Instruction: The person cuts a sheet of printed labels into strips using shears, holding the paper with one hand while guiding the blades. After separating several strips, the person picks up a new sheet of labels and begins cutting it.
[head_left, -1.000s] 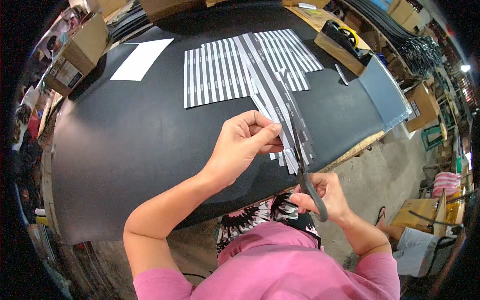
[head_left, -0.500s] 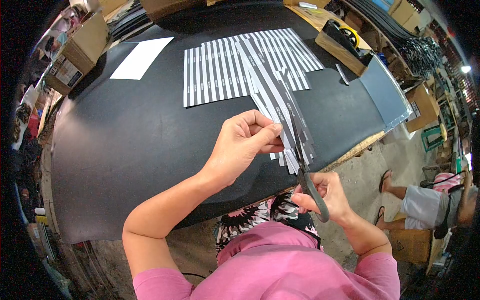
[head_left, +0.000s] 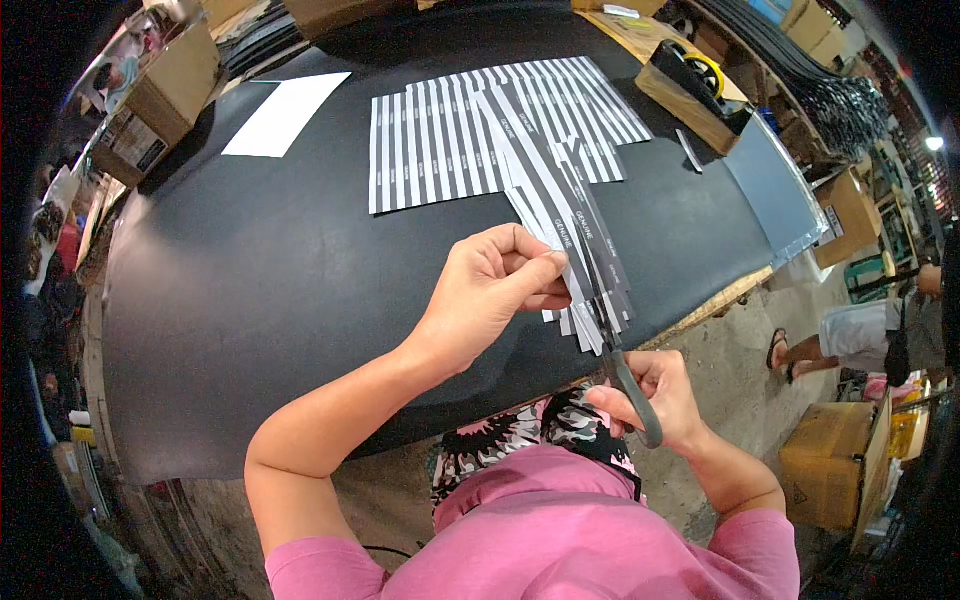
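My left hand [head_left: 500, 275] pinches the edge of a black-and-white printed paper strip [head_left: 548, 165] lettered "GENUINE". In my right hand [head_left: 655, 398] is a pair of black-handled scissors [head_left: 627, 375]. Their blades point away from me and lie along the strip, just right of my left fingertips. More loose cut strips [head_left: 612, 265] lie beneath and beside the blades, their near ends fanned out. Beyond my hands, striped printed sheets [head_left: 430, 150] overlap on the black table [head_left: 270, 300].
A white sheet [head_left: 285, 115] lies at the table's far left. At the right back stands a tape dispenser [head_left: 690, 95] with a yellow-cored roll. Cardboard boxes [head_left: 165, 105] flank the table. Another person's legs [head_left: 815, 350] show at the right, near a carton [head_left: 825, 460].
The scissors and my right hand have shifted slightly toward me and to the right. My left hand keeps its pinch. The other person on the right has moved farther back.
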